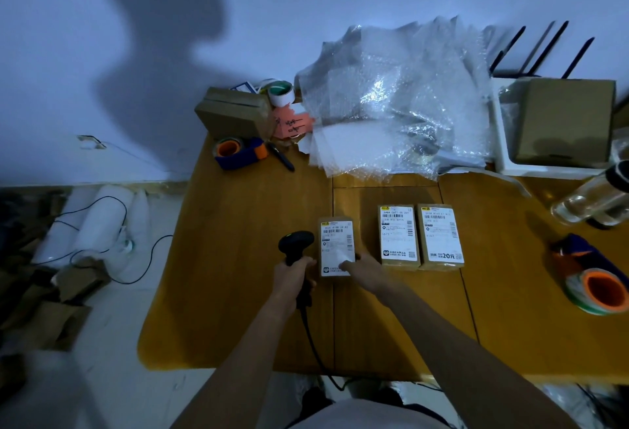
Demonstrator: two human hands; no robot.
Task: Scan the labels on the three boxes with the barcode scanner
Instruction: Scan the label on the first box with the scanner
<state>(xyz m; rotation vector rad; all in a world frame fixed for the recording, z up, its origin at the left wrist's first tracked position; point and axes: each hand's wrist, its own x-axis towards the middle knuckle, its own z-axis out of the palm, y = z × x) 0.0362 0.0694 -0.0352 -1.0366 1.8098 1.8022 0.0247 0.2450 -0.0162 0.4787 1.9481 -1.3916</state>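
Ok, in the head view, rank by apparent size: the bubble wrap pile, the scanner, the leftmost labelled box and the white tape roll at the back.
1. Bubble wrap pile, by far.
2. Leftmost box.
3. Scanner, unsure: the left hand hides part.
4. White tape roll, though it sits farthest back.

Three labelled boxes lie on the desk [238, 210]: one [336, 246] at left, two [399, 236] [441, 237] touching at right. One barcode scanner [295, 245], two tape dispensers [238, 152] [594, 275], one white tape roll [281, 92] and two plain cartons [235, 112] [566, 122] are there too. Two hands [294, 275] [364, 269] are in view.
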